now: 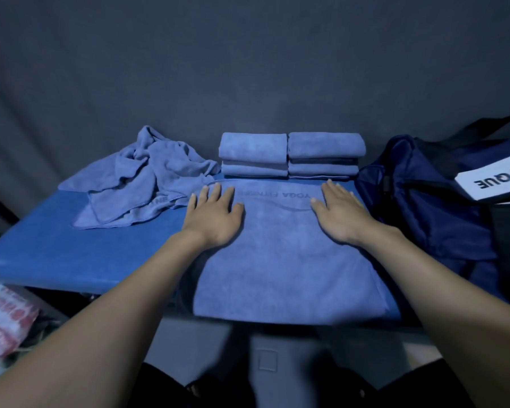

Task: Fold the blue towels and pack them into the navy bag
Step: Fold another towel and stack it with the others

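Both forearms are bare up to the picture's edge, with no sleeves showing. The left hand (215, 214) and right hand (340, 213) carry no rings, watch or gloves. Dark clothing covers the lap.

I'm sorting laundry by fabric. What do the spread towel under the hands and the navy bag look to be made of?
The spread towel looks like soft microfibre or terry: matte, fuzzy nap, stitched hem, printed lettering. The navy bag looks like thin woven synthetic, perhaps nylon: smooth, with a slight sheen and sharp crumpled creases. Neither fabric is certain from the look alone.
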